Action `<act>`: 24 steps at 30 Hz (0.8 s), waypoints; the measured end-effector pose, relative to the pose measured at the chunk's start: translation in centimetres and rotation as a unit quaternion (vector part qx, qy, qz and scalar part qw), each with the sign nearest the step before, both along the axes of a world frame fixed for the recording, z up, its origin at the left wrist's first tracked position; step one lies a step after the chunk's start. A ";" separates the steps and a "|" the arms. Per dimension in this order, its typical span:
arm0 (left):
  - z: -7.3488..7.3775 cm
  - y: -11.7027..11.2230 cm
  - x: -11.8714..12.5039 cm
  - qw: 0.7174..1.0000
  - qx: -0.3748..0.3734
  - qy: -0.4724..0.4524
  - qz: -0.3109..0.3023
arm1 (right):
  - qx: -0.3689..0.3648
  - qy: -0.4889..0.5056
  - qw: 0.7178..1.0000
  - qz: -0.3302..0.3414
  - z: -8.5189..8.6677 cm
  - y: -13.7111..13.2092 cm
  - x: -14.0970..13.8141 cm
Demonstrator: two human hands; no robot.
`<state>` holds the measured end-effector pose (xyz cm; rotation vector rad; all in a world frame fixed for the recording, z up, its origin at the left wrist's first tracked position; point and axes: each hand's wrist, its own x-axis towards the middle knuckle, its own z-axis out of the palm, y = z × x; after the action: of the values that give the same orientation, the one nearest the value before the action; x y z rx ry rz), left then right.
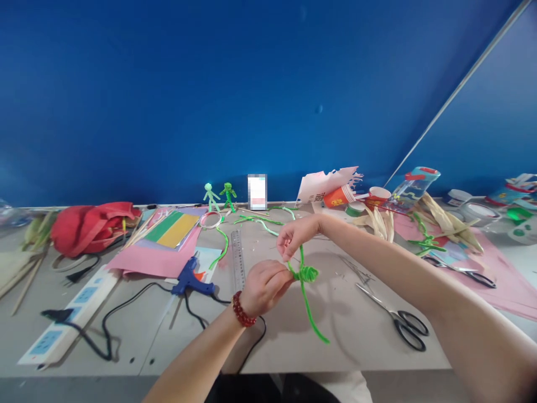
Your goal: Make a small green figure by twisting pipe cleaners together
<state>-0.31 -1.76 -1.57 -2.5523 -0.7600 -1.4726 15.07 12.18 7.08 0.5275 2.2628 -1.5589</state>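
Note:
A bright green pipe cleaner point(309, 274), coiled into a thick bundle with a long tail hanging down, is held above the table. My left hand point(268, 282), with a red bead bracelet at the wrist, pinches the left side of that bundle. Just above it, my right hand point(293, 235) has its thumb and forefinger closed at a thin strand of the same pipe cleaner; the very end is hidden by the fingertips. One more strand rises behind the right hand's wrist.
Scissors point(396, 319) lie at right, a clear ruler point(238, 257) left of my hands. A blue glue gun point(192, 279) rests near a power strip point(69, 322) with black cords. Two green pipe-cleaner figures point(229, 196) stand by the wall; red paper cups point(339, 196) lie back right.

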 end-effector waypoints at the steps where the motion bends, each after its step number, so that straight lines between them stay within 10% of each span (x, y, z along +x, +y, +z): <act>1: 0.1 0.0 0.0 1.000 0.000 -0.004 0.001 | -0.010 0.005 1.000 -0.007 -0.3 0.1 0.2; 18: 0.2 -0.1 -0.2 0.958 -0.138 -0.242 0.064 | -0.223 0.190 0.928 -0.228 -5.6 -2.8 3.2; 24: -0.6 0.6 -0.5 0.913 -0.243 -0.308 0.112 | -0.063 0.323 0.868 -0.372 -7.0 -8.3 2.1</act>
<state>-0.78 -1.13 -2.16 -2.1385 -1.6176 -2.2591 17.22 3.87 0.05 1.0636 2.5321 -2.5594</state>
